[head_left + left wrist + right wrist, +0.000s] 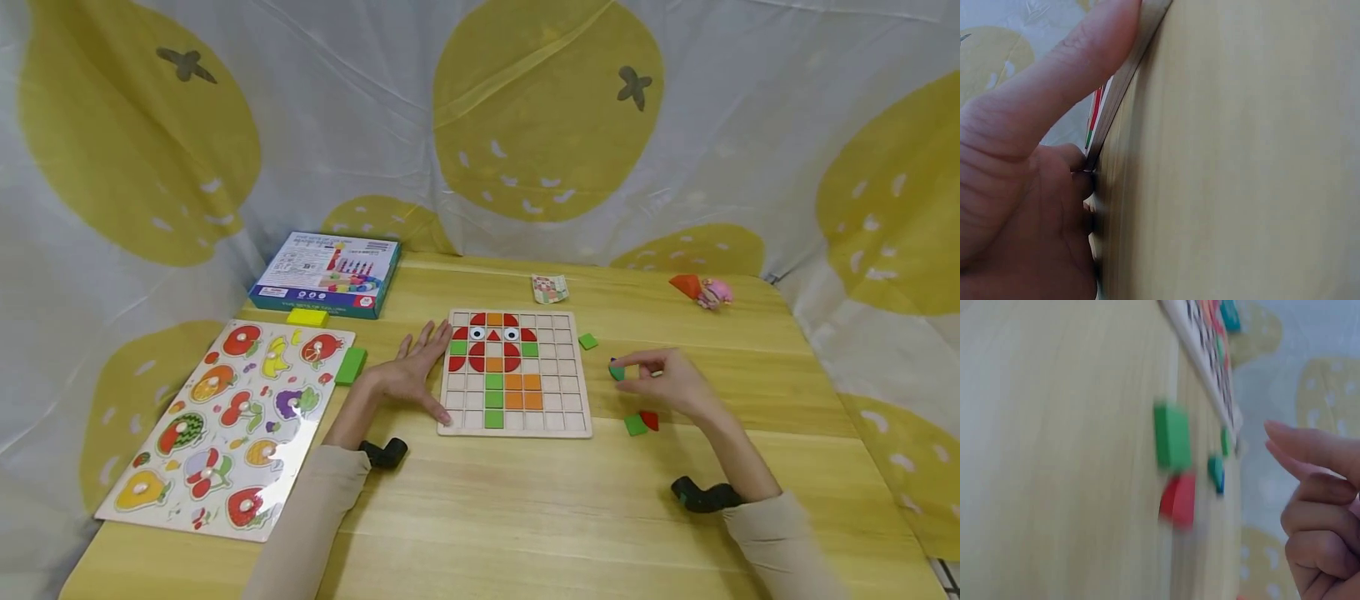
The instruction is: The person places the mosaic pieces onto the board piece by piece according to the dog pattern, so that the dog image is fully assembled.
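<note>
A square wooden grid board [558, 412] lies on the table with red, orange, green and eye-marked pieces in part of its cells. My left hand [411, 371] rests at its left side, thumb on the near left corner and fingers spread along the edge. My right hand [667, 382] hovers right of the board, thumb and index finger apart, other fingers curled. Close to those fingertips lie a teal piece [617, 372] and a blue piece [1220, 481]. In the right wrist view nothing shows between the fingers. Nearer me, a green square [635, 425] touches a red quarter-round piece [649, 421].
Another green square [588, 341] lies beside the board's right edge. A fruit puzzle board [285, 467] and a toy box [326, 275] occupy the left. Behind the grid lies a small picture card [550, 289]; a pink-haired figurine [715, 293] is at the far right.
</note>
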The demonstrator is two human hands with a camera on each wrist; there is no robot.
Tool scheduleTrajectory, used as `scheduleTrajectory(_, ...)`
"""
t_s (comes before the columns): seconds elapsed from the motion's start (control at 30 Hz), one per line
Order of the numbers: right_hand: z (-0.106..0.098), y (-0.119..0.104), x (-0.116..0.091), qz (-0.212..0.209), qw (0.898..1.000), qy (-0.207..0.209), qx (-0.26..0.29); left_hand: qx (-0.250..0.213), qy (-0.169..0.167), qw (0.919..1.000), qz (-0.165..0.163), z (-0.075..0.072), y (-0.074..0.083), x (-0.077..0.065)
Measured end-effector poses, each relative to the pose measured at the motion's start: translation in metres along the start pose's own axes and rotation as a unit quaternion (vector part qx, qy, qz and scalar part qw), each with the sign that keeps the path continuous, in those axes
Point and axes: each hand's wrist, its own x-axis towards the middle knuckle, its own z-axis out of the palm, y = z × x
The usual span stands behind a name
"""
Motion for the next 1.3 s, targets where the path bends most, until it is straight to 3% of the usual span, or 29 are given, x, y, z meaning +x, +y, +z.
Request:
scheduleTrajectory(0.13,-0.024,0.025,-0.020,0.015,0.998,-0.053,-0.005,-0.002,0.001,1.0000,0.000,0.000,-0.001,0.000)
scheduleTrajectory(0.23,-0.030,0.039,-0.027,0.018,0.994,-0.109,0.007,-0.002,0.001,1.0000,0.000,0.000,-0.002,0.000)
scheduleTrajectory(0.3,-0.029,0.046,-0.027,0.020,0.992,-0.124,0.015,-0.001,0.001,1.0000,-0.001,0.000,-0.001,-0.001)
scheduleTrajectory(0.67,-0.023,0.041,-0.014,0.027,0.997,-0.069,-0.005,0.006,0.007,1.0000,0.003,0.001,-0.003,-0.001)
scheduleTrajectory(0.9,-0.010,0.020,0.002,-0.013,0.998,-0.056,-0.023,0.003,0.006,1.0000,0.002,0.001,-0.002,-0.002)
scheduleTrajectory(1.13,0.035,-0.031,0.046,-0.028,0.997,-0.060,-0.031,0.007,0.003,1.0000,0.000,0.001,-0.002,-0.001)
scheduleTrajectory(1.3,0.062,-0.048,0.075,-0.010,0.997,-0.071,-0.016,0.005,0.003,1.0000,-0.001,0.000,-0.001,-0.002)
